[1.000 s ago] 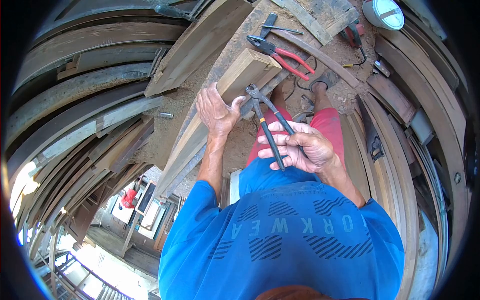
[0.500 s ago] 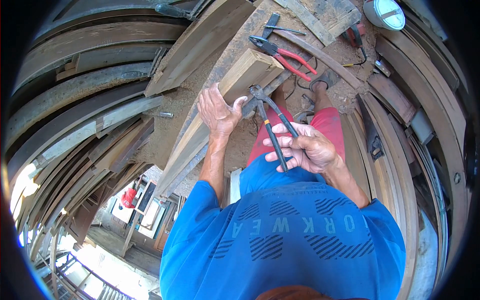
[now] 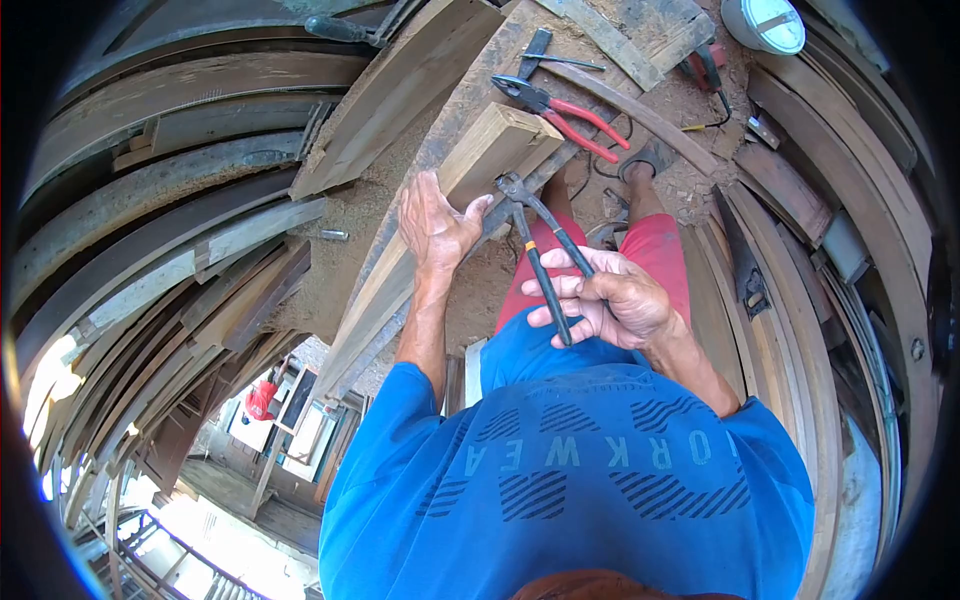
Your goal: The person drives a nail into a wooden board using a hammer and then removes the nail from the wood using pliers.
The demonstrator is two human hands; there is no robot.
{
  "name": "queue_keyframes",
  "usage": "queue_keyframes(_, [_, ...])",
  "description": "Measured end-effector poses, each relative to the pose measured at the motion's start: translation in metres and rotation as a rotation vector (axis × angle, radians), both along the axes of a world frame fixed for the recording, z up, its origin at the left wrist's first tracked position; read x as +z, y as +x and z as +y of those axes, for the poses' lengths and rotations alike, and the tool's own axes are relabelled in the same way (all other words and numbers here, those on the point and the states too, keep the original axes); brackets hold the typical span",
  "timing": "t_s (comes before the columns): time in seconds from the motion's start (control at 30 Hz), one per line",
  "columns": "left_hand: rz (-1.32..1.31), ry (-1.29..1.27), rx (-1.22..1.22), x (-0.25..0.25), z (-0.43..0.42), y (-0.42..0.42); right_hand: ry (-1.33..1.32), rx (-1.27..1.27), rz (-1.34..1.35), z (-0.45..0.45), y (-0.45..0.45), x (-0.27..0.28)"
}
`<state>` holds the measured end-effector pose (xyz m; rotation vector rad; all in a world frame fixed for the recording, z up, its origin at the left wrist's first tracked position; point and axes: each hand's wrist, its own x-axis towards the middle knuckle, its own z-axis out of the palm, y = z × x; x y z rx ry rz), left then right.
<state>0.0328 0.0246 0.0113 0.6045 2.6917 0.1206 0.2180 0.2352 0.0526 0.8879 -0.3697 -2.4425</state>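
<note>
My left hand (image 3: 438, 225) lies over a squared wooden beam (image 3: 375, 300), its thumb along the near side and the fingers partly hidden over the far side. My right hand (image 3: 618, 300) holds a pair of pincers (image 3: 545, 240) loosely by the black handles, which stand apart. The pincers' jaws touch the beam's side close to its end; what lies between them is too small to make out. Just beyond the beam's end lie red-handled pliers (image 3: 562, 112).
A hammer (image 3: 535, 52) and a narrow wood strip (image 3: 640, 110) lie beyond the pliers. A white bucket (image 3: 768, 25) stands at top right. Planks are stacked on both sides, with a handsaw (image 3: 750, 280) at right. A person in red (image 3: 262, 398) is in the background at lower left.
The view has shifted very slightly. Both hands, the pincers and the beam keep nearly the same positions; the background person has moved a little.
</note>
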Motion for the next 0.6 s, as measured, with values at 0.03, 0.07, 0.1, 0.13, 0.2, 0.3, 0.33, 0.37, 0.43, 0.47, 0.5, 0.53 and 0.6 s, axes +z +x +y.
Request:
queue_keyframes(0.03, [0.012, 0.006, -0.002, -0.001, -0.001, 0.001, -0.002, -0.002, 0.002, 0.001, 0.0, 0.0])
queue_keyframes(0.07, [0.022, 0.01, -0.004, -0.001, -0.002, 0.002, -0.007, -0.004, 0.003, 0.0, 0.0, 0.0])
queue_keyframes(0.1, [0.031, -0.005, -0.01, -0.001, -0.002, 0.003, -0.013, -0.006, 0.006, 0.0, -0.001, 0.0])
queue_keyframes(0.13, [0.042, -0.018, -0.017, -0.001, -0.001, 0.002, -0.012, -0.003, 0.011, 0.001, -0.002, -0.001])
queue_keyframes(0.2, [0.059, -0.026, -0.03, -0.001, -0.002, 0.004, -0.011, 0.002, 0.011, 0.002, -0.001, -0.001])
queue_keyframes(0.3, [0.068, -0.005, -0.028, -0.001, -0.002, 0.005, 0.018, 0.023, 0.032, 0.002, 0.001, -0.003])
queue_keyframes(0.33, [0.058, 0.002, -0.014, -0.001, -0.001, 0.006, 0.015, 0.026, 0.03, 0.002, 0.0, -0.003])
queue_keyframes(0.37, [0.046, 0.008, 0.001, -0.001, 0.0, 0.007, 0.011, 0.03, 0.026, 0.002, 0.0, -0.004])
queue_keyframes(0.43, [0.05, 0.012, 0.0, -0.001, 0.0, 0.01, 0.005, 0.031, 0.02, 0.002, 0.001, -0.004])
queue_keyframes(0.47, [0.055, 0.012, 0.0, -0.001, 0.0, 0.01, -0.001, 0.028, 0.02, 0.002, 0.001, -0.006])
queue_keyframes(0.5, [0.065, 0.006, 0.0, -0.001, -0.001, 0.009, -0.007, 0.024, 0.023, 0.002, 0.0, -0.007])
queue_keyframes(0.53, [0.071, -0.001, -0.002, -0.002, -0.002, 0.009, 0.005, 0.023, 0.026, 0.001, 0.0, -0.008])
queue_keyframes(0.6, [0.076, 0.004, -0.005, -0.003, -0.002, 0.012, 0.032, 0.023, 0.026, 0.001, 0.001, -0.006])
